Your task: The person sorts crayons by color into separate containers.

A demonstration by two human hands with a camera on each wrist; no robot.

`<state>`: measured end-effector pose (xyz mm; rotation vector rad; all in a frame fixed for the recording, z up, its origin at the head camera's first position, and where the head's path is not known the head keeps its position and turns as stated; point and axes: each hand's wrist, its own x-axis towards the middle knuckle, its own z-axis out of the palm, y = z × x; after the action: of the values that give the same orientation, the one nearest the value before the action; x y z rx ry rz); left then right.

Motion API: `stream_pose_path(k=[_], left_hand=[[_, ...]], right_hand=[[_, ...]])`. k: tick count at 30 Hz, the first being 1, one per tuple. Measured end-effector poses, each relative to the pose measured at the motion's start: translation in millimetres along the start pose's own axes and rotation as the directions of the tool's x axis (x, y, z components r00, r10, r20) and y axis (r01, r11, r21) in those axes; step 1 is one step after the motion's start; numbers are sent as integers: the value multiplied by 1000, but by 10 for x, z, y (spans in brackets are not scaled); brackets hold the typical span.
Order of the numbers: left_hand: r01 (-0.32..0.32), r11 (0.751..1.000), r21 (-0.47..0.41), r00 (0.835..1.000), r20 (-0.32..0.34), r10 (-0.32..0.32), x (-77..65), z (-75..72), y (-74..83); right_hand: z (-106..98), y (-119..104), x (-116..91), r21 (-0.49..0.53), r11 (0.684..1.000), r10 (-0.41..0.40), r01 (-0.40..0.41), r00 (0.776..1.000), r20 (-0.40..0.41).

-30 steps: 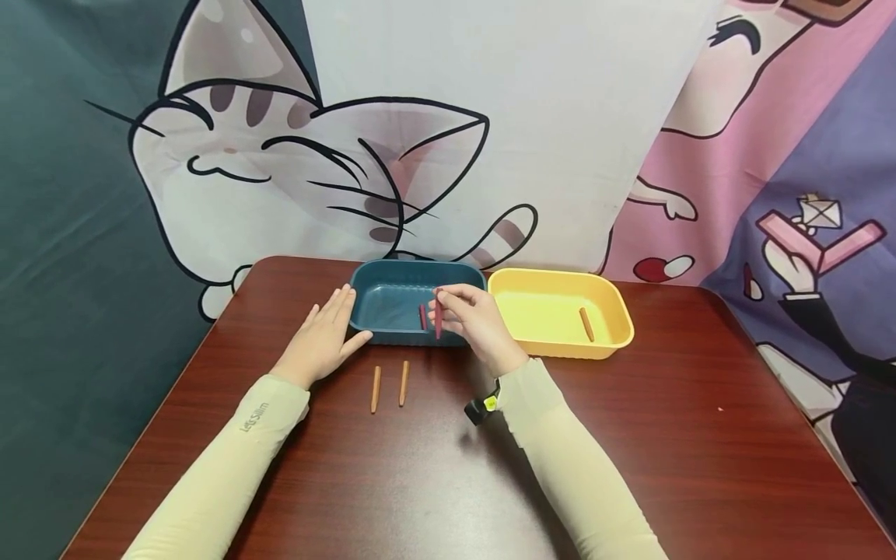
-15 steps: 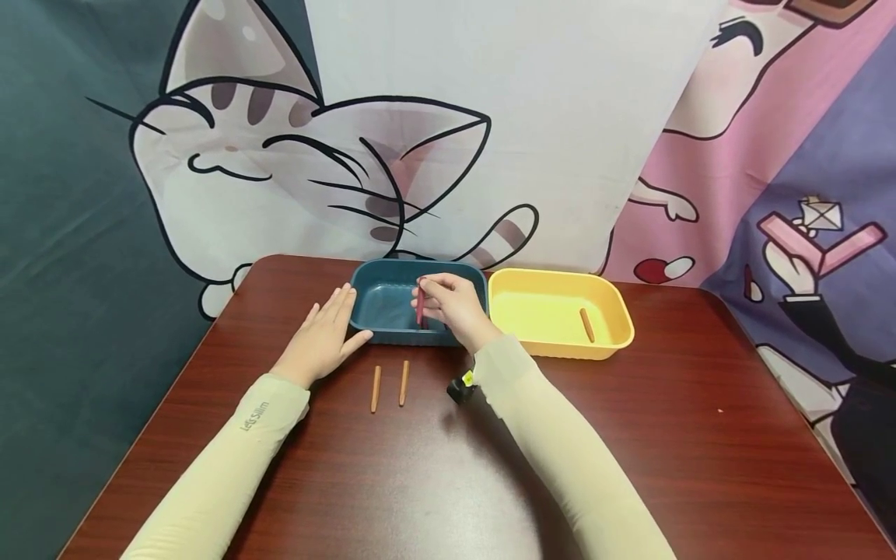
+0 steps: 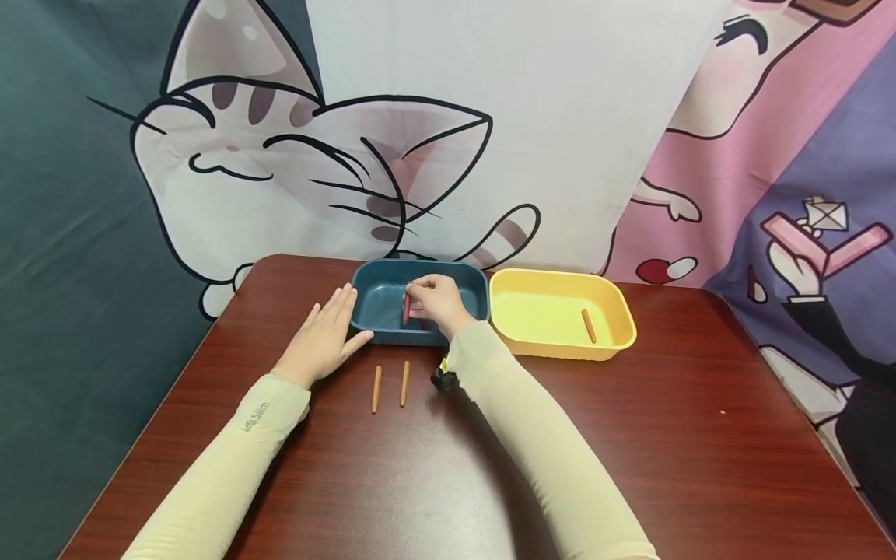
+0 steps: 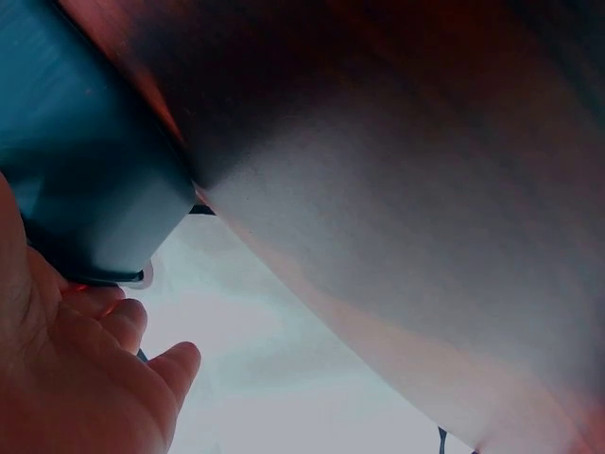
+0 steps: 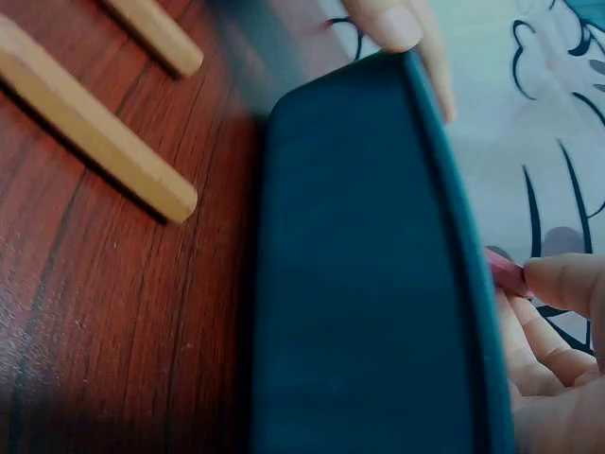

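My right hand (image 3: 437, 301) pinches a red crayon-like stick (image 3: 406, 309) between thumb and fingers, held near upright over the inside of the dark blue tray (image 3: 420, 337). A second dark red stick (image 3: 424, 324) lies in that tray, mostly hidden by the hand. With fingers straight, my left hand (image 3: 313, 342) rests at the tray's left end. In the right wrist view, the tray's wall (image 5: 369, 274) partly covers the red stick (image 5: 509, 274) in the fingers. Two orange-brown sticks (image 3: 376, 389) (image 3: 404, 383) lie side by side on the table in front of the tray.
A yellow tray (image 3: 518, 311) stands right beside the blue one, with one orange-brown stick (image 3: 589, 326) inside. Both trays sit near the back edge of the dark wooden table (image 3: 672, 435). A printed cartoon cloth (image 3: 574, 140) hangs behind.
My right hand has moved left with the red stick, from the tray's right part toward its middle. The left hand stays at the tray's end.
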<state>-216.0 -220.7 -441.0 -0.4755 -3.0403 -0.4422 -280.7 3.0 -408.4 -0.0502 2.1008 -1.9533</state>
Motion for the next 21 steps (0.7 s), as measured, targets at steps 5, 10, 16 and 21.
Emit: stream_pose_path(k=[5, 10, 16, 21], left_hand=[[6, 1000, -4, 1000, 1, -6, -8, 5, -2], [3, 1000, -7, 1000, 0, -3, -10, 1, 0], [-2, 1000, -1, 1000, -7, 2, -23, 6, -2], [-7, 1000, -3, 1000, -14, 7, -19, 20, 4]], right_hand=[[66, 34, 63, -116, 993, 18, -19, 1000, -14], [90, 63, 105, -286, 958, 19, -27, 999, -33], [116, 115, 158, -564, 825, -62, 29, 997, -40], [134, 137, 180, -650, 759, -94, 35, 994, -57]])
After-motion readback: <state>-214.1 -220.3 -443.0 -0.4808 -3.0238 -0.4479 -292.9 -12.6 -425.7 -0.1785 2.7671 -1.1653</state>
